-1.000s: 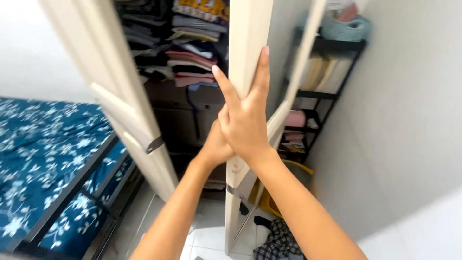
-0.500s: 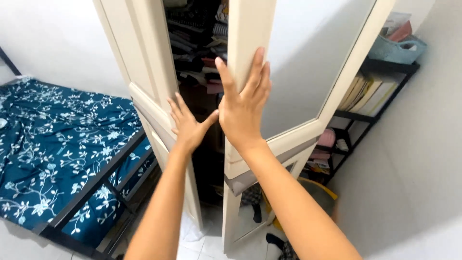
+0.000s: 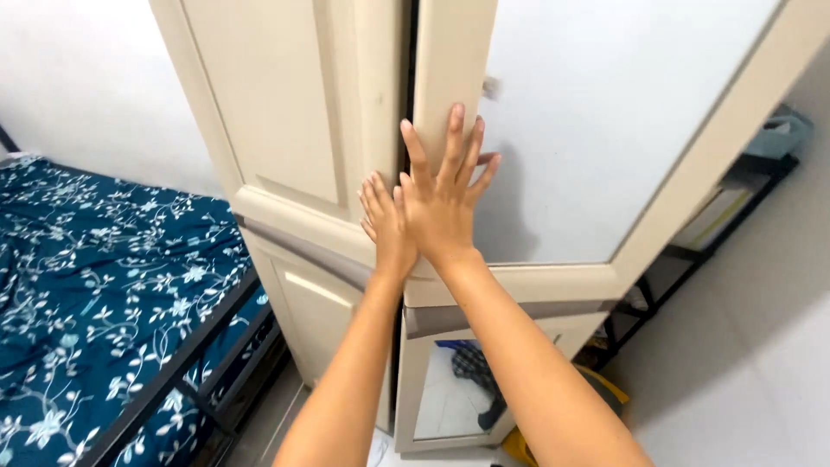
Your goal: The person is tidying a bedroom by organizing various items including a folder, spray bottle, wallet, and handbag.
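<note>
Both palms flat, fingers spread, gripping nothing: right hand (image 3: 443, 201) on mirrored wardrobe door (image 3: 605, 130), left hand (image 3: 385, 220) at cream door (image 3: 285, 112) edge. Probably light, stiff, smooth panels.

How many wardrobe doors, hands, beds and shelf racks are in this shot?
Wardrobe doors: 2, left door and mirrored right door
Hands: 2, left hand and right hand, flat against the doors
Beds: 1, floral blue bed
Shelf racks: 1, black rack
Total: 6

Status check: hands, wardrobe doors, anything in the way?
Left hand flat on left door. Right hand flat on mirrored right door. Narrow dark gap between doors; nothing visible in it.
</note>
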